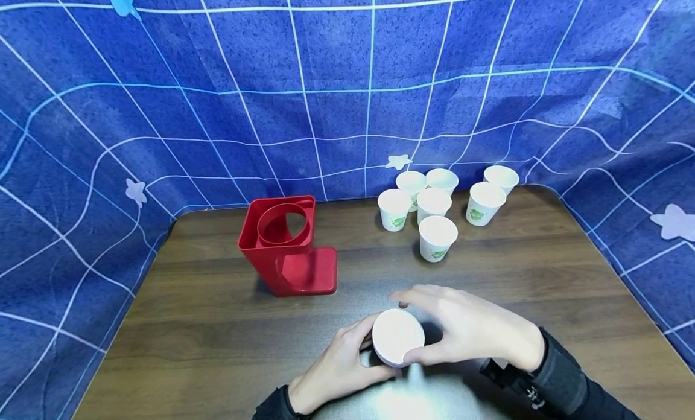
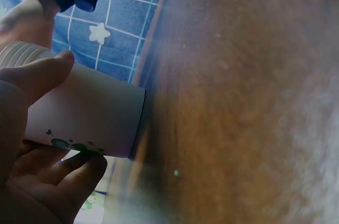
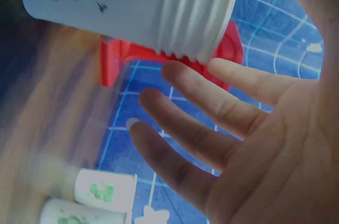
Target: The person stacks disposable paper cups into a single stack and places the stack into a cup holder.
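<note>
A stack of nested white paper cups stands mouth up near the front of the table, several rims showing at its top in both wrist views. My left hand grips the stack from its left side, thumb and fingers wrapped about the wall in the left wrist view. Green printed figures mark the outer cup. On the right, my right hand is spread around the far and right sides, its thumb at the rim. Its fingers are extended beside the rims in the right wrist view.
A red holder with a ring at its top stands left of centre. Several white paper cups are grouped toward the back right. A blue patterned cloth rises behind the brown wooden table.
</note>
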Motion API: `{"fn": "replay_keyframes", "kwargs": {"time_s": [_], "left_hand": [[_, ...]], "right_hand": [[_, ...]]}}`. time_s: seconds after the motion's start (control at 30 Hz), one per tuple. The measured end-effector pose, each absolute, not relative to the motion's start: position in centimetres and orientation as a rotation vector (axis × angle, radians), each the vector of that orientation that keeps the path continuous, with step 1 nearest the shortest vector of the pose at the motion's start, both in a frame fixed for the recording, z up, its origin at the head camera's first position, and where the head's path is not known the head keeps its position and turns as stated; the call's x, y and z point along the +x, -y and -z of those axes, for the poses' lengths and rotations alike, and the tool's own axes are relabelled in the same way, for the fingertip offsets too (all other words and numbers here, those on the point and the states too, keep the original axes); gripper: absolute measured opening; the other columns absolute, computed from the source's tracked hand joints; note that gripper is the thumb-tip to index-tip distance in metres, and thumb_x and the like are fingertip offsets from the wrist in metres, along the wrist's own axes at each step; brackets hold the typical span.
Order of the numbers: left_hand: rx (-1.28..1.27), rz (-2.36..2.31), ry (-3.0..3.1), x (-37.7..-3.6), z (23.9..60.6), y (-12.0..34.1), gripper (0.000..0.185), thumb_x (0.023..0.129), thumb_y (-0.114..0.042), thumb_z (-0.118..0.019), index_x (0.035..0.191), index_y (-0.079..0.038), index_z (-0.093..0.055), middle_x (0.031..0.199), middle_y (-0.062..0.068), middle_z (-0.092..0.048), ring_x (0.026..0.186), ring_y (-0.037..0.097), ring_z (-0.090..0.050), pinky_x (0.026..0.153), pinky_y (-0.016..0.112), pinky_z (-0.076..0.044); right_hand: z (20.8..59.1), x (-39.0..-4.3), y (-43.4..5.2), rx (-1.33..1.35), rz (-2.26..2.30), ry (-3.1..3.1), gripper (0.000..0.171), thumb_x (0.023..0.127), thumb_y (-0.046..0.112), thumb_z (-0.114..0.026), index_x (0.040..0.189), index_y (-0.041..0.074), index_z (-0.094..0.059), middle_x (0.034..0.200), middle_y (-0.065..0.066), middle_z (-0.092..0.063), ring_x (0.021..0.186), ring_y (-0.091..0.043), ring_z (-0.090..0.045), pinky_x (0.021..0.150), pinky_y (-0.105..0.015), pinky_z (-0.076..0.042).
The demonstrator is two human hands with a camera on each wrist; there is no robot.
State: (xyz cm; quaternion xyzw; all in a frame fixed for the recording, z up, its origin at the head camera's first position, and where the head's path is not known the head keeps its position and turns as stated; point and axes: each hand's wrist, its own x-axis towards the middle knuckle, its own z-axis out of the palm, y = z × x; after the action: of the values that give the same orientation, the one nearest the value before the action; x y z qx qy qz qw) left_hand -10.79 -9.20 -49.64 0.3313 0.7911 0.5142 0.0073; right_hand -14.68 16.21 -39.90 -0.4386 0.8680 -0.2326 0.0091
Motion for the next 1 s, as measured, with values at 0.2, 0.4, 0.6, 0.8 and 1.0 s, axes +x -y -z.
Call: {"fn": "replay_keyframes", "kwargs": {"time_s": [0.2,0.4,0.6,0.8,1.0], "left_hand": [[0.985,-1.592,-2.477,-10.8,49.7,9.0,0.076,0.083,-0.029,-0.088,0.147,-0.021,-0.05,0.14,-0.002,-0.063,0.125,0.011,-0.064,0.101,0.024,-0.056],[0.968,-1.578,-2.5,-10.8,49.7,9.0,0.076,0.082,-0.03,-0.089,0.146,-0.021,-0.051,0.138,-0.002,-0.064,0.123,0.011,-0.065,0.101,0.024,-0.056],[0.931,-1.582,-2.495,-10.8,49.7,9.0,0.075,0.082,-0.032,-0.089,0.146,-0.022,-0.052,0.139,-0.003,-0.064,0.123,0.011,-0.065,0.101,0.024,-0.056],[0.948,-1.596,-2.477,-10.9,49.7,8.9,0.074,0.082,-0.029,-0.089,0.146,-0.021,-0.052,0.138,-0.001,-0.064,0.123,0.011,-0.065,0.1,0.026,-0.057],[0.96,-1.613,-2.461,-10.8,49.7,8.9,0.075,0.082,-0.027,-0.089,0.146,-0.021,-0.051,0.138,-0.001,-0.064,0.122,0.012,-0.065,0.1,0.027,-0.057]], "right_hand": [[39.3,-16.4,-17.4,-1.336,0.741,-2.858,0.073,0.087,0.059,-0.076,0.141,0.012,-0.059,0.133,0.003,-0.065,0.123,-0.013,-0.061,0.099,-0.039,-0.057],[38.6,-18.2,-18.6,-1.16,0.779,-3.004,0.076,0.085,0.058,-0.078,0.142,0.013,-0.058,0.141,-0.003,-0.06,0.131,-0.02,-0.056,0.106,-0.047,-0.053],[38.5,-20.0,-19.5,-1.044,0.844,-3.107,0.077,0.083,0.049,-0.083,0.144,0.008,-0.056,0.144,-0.015,-0.056,0.136,-0.033,-0.052,0.11,-0.057,-0.046],[39.4,-21.7,-20.3,-0.935,0.984,-3.202,0.079,0.081,0.035,-0.087,0.144,0.002,-0.053,0.142,-0.018,-0.057,0.135,-0.038,-0.05,0.113,-0.058,-0.042],[40.5,-23.2,-20.7,-0.816,1.035,-3.257,0.083,0.082,0.03,-0.087,0.146,-0.006,-0.048,0.144,-0.026,-0.054,0.139,-0.045,-0.045,0.114,-0.064,-0.038]]}}
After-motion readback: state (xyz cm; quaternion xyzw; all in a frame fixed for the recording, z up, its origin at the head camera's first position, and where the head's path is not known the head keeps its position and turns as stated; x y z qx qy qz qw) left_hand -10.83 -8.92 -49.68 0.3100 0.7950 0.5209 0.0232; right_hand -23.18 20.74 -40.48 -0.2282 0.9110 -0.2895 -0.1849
